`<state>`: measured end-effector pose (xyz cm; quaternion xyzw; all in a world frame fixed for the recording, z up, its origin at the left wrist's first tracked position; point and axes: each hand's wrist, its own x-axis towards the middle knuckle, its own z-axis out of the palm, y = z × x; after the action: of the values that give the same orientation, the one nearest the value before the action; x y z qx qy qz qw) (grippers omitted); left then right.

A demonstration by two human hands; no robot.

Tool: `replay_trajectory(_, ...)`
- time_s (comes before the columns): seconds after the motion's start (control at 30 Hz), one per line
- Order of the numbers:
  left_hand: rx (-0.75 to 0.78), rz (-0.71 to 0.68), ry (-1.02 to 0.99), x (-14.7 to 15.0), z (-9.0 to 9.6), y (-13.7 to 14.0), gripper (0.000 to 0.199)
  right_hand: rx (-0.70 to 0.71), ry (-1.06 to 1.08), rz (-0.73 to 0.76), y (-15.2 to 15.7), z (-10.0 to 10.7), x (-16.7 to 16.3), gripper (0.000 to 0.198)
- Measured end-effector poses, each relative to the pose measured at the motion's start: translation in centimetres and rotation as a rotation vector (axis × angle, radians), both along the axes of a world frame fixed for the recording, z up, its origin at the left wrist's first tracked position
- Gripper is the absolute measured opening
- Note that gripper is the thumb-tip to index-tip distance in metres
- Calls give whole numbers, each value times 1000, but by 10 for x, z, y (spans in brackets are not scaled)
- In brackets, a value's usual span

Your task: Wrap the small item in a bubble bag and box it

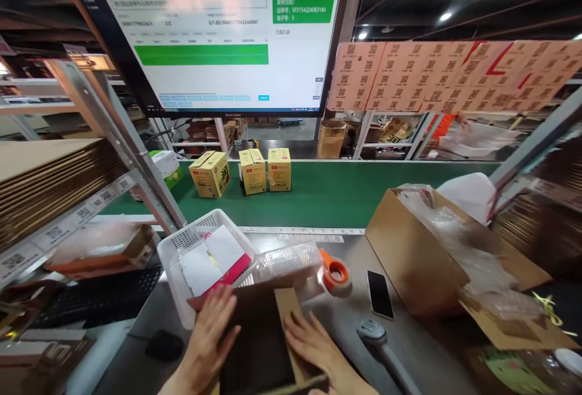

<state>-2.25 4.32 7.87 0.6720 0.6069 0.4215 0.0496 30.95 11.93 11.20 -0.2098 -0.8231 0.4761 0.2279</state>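
An open cardboard box [257, 298] stands at the near edge of the metal bench, its inside dark and its contents not clear. My left hand [211, 328] lies along the box's left side with the fingers stretched out. On the right side, my right hand [313, 346] rests against a flap, fingers spread. Just behind the box is a white plastic basket [175, 267] holding a white and red packet [218, 255]. A strip of bubble wrap [288, 261] reaches from the basket towards an orange tape dispenser [335, 273].
To the right are a phone [381, 293], a grey handheld scanner [386, 352] and a large carton [409, 255] with clear plastic packing. Small yellow boxes [253, 172] stand on the green belt [327, 192]. A monitor [209, 37] hangs above; a mouse [163, 344] and keyboard [100, 292] are left.
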Motion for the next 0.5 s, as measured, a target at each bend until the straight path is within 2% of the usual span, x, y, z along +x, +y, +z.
replay_trajectory(0.07,-133,-444,346,10,18,10,81,-6,-90,149,5,15,-2,70)
replay_trajectory(0.1,-203,-611,437,14,28,16,87,-11,-121,177,8,23,-5,66)
replay_trajectory(0.13,-276,-730,474,19,38,21,92,-14,-136,191,12,29,-8,63)
replay_trajectory(0.2,-422,-856,458,27,53,30,93,-19,-115,204,16,34,-14,59)
replay_trajectory(0.27,-536,-869,416,35,60,35,88,-30,-34,167,16,24,-17,66)
replay_trajectory(0.33,-557,-828,411,40,58,36,85,-52,90,34,13,3,-19,72)
replay_trajectory(0.43,-398,-791,480,33,42,38,84,-94,249,-256,3,-31,-25,68)
replay_trajectory(0.47,-290,-725,502,25,36,40,79,-109,272,-358,-1,-40,-28,66)
replay_trajectory(0.5,-155,-592,503,13,31,42,71,-130,279,-459,-3,-47,-31,65)
